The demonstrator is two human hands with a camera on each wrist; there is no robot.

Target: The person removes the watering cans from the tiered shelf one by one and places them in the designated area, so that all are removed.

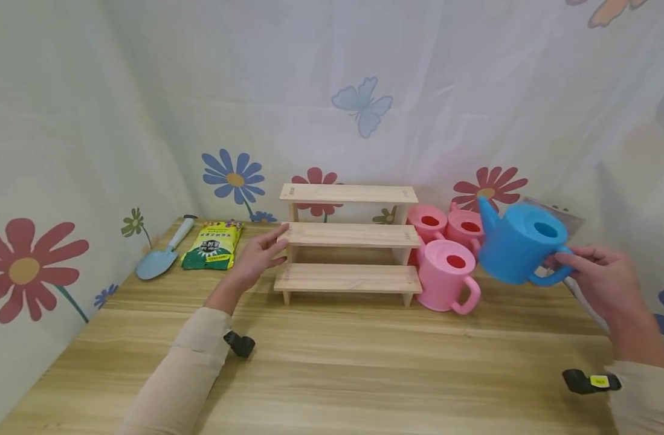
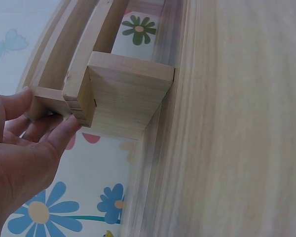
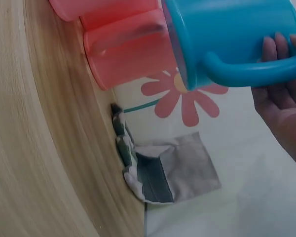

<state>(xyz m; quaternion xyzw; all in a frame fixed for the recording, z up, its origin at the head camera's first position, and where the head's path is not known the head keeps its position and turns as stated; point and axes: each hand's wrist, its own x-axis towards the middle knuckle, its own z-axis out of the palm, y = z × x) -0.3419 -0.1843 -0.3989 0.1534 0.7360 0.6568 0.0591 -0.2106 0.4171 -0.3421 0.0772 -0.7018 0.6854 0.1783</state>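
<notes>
A three-step wooden plant stand (image 1: 349, 234) stands on the table. My left hand (image 1: 257, 257) is at the left end of its middle step; in the left wrist view the thumb and fingers of that hand (image 2: 27, 153) pinch the step's end (image 2: 52, 95). Held up at the right is a blue watering can (image 1: 519, 244), its spout pointing left. My right hand (image 1: 603, 278) grips it by the handle (image 3: 256, 73). Three pink watering cans (image 1: 443, 287) are grouped against the stand's right side, below and left of the blue one.
On the left of the table (image 1: 332, 374) lie a light blue trowel (image 1: 160, 261) and a yellow-green packet (image 1: 214, 244). A grey and green cloth item (image 3: 158, 170) sits at the back right against a flowered curtain (image 1: 288, 78), which encloses the back and sides.
</notes>
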